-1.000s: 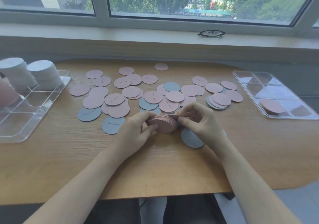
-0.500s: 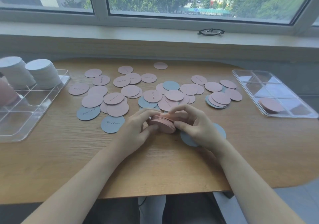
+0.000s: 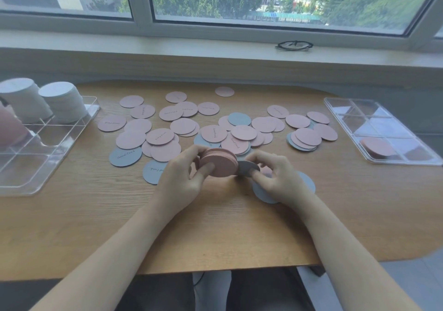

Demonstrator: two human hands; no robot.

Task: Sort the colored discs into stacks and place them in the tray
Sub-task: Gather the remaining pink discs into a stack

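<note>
1. Pink stack (image 3: 219,162) sits on edge above the table (image 3: 96,215), gripped by the left hand (image 3: 184,179) — thumb in front, fingers curled behind.
2. Right hand (image 3: 275,179) pinches a grey disc (image 3: 248,168) right against the stack's right edge.
3. That grey disc looks like a stray; I'd draw it clear sideways while the left hand squeezes firmly, so no pink ones fan out.
4. Square the edges, then carry the stack to the right tray (image 3: 383,131) — one compartment there already holds pink discs (image 3: 377,146).

Both forearms reach forward, converging; the left hand (image 3: 184,179) has fingers curled in a grip, thumb up front; the right hand (image 3: 273,179) pinches with thumb and fingertips.
</note>
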